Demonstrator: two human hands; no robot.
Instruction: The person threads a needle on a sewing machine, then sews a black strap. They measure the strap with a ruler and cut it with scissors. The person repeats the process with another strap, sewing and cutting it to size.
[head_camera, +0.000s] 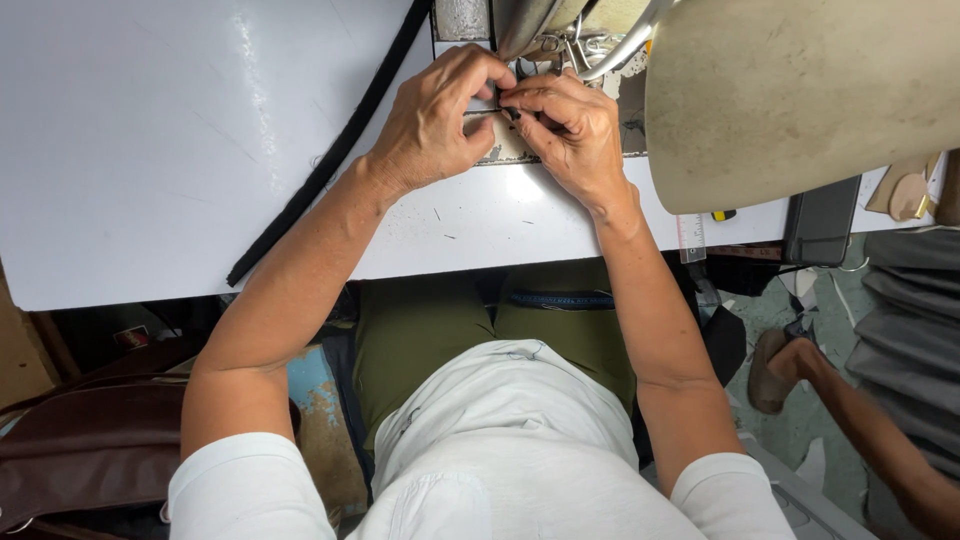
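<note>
Two hands (505, 120) pinch a thin dark strip (512, 113), mostly hidden under fingers.

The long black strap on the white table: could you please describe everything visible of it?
The black strap is a narrow, flat, matte band, seemingly fabric or leather. It lies diagonally across the white table, its lower end near the front edge, its upper part running toward the sewing machine. Neither hand touches this stretch.

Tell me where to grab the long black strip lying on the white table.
Take the long black strip at its lower free end near the table's front edge, coming from the left hand's side. It lies flat and diagonal, and its upper end runs toward the sewing machine.
</note>
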